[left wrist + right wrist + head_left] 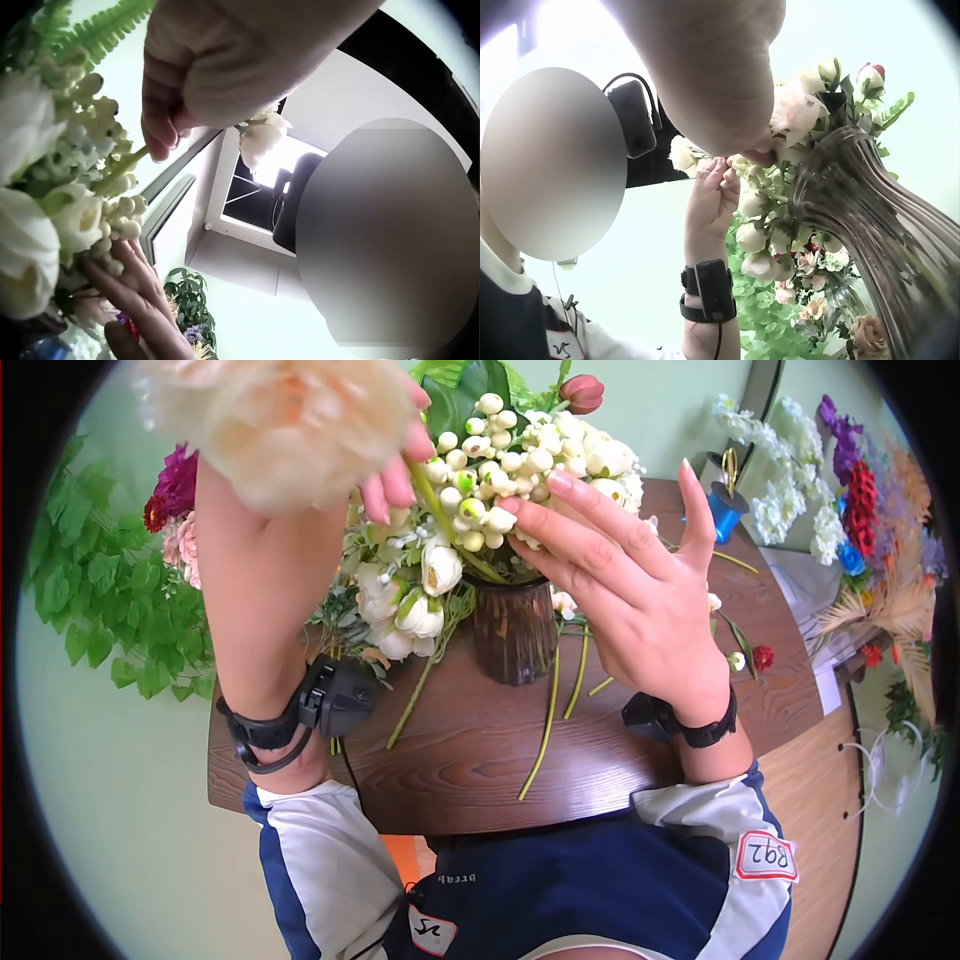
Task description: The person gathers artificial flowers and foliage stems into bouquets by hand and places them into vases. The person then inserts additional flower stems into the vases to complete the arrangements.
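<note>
My left hand [214,67] pinches the green stem [432,500] of a large cream-peach artificial flower [275,435], whose bloom is close to the head camera. The stem slants down among the white berries toward the mouth of a brown ribbed glass vase [512,635]. With fingers straight and spread, my right hand [640,585] touches the white berry sprigs [490,470] at the right side of the bouquet. White roses [395,605] hang over the vase's left side, and green leaves and a dusky red bud [582,394] stand at the back.
Cut green stems [540,745] lie on the dark wooden table [450,780] in front of the vase. A blue ribbon spool [727,510] stands at the back right. Trailing green leaves [110,580] hang on the left, while colourful flowers [862,500] fill the far right.
</note>
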Demonstrator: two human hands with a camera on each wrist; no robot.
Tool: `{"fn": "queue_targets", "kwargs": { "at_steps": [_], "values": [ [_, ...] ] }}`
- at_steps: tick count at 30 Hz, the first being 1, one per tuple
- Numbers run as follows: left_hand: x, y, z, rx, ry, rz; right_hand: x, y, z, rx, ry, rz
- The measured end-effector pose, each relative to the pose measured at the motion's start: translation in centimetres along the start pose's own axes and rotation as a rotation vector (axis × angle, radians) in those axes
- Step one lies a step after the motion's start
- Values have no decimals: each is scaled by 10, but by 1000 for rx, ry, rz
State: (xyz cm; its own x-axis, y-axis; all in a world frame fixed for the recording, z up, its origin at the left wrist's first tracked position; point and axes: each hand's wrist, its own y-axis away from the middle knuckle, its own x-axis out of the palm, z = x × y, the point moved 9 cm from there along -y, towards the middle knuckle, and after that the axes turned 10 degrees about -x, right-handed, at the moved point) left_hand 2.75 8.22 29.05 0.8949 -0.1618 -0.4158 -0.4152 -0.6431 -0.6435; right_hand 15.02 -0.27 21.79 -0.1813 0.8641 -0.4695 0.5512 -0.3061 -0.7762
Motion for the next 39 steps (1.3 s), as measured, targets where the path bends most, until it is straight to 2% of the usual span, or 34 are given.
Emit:
{"fn": "queue_targets", "kwargs": {
  "at_steps": [5, 6, 7, 9, 10, 13, 14, 15, 19, 21, 22, 25, 26, 27, 29, 31, 33, 34, 35, 37, 38, 39],
  "values": [
    [-15, -21, 13, 11, 112, -44, 2, 0, 0, -8, 15, 32],
    [-24, -27, 20, -64, 99, -100, 3, 0, 0, -7, 15, 32],
    [-20, -30, 13, -65, 98, -100, 3, 0, 0, -6, 15, 33],
    [-1, -33, -12, 59, 25, -75, 4, 1, -1, -7, 12, 36],
    [1, -39, -5, 34, 151, -31, 4, 1, -1, -9, 15, 41],
    [12, -44, 0, 11, 207, 16, 5, 2, -3, -16, 15, 51],
    [16, -44, 2, -85, 215, 24, 6, 3, -3, -18, 18, 53],
    [19, -43, 1, -86, 215, 23, 7, 2, -3, -19, 17, 54],
    [35, -30, 7, -165, 294, 147, 7, 3, -5, 1, 13, 51],
    [30, -18, -9, 91, 143, 67, 6, 3, -6, 8, 0, 50],
    [29, -13, -4, 90, 144, 68, 6, 3, -6, 4, -6, 43],
    [21, 7, 4, 261, -300, 73, 4, 4, -6, 0, -32, 62],
    [19, 17, -9, 337, -499, 33, 5, 4, -5, -4, -48, 85],
    [24, 18, -9, 210, -564, 99, 5, 4, -5, -4, -47, 84],
    [27, 35, -25, 394, -752, 16, 2, 2, -2, -25, -41, 24],
    [27, 45, -28, 416, -722, -33, 1, 2, -2, -36, -34, 22],
    [11, 50, -31, 311, -649, -229, 0, 1, -2, -32, -65, 20],
    [7, 56, -32, 359, -641, -298, 1, 1, -3, -40, -78, 23],
    [7, 62, -29, 364, -642, -301, -1, 1, -3, -42, -74, 19],
    [4, 81, -35, 499, -506, -325, -1, 1, -4, -30, -106, 40],
    [14, 85, -38, 567, -547, -239, -2, 1, -5, -30, -100, 38],
    [16, 91, -40, 571, -544, -240, -2, 2, -4, -32, -112, 32]
  ]
}}
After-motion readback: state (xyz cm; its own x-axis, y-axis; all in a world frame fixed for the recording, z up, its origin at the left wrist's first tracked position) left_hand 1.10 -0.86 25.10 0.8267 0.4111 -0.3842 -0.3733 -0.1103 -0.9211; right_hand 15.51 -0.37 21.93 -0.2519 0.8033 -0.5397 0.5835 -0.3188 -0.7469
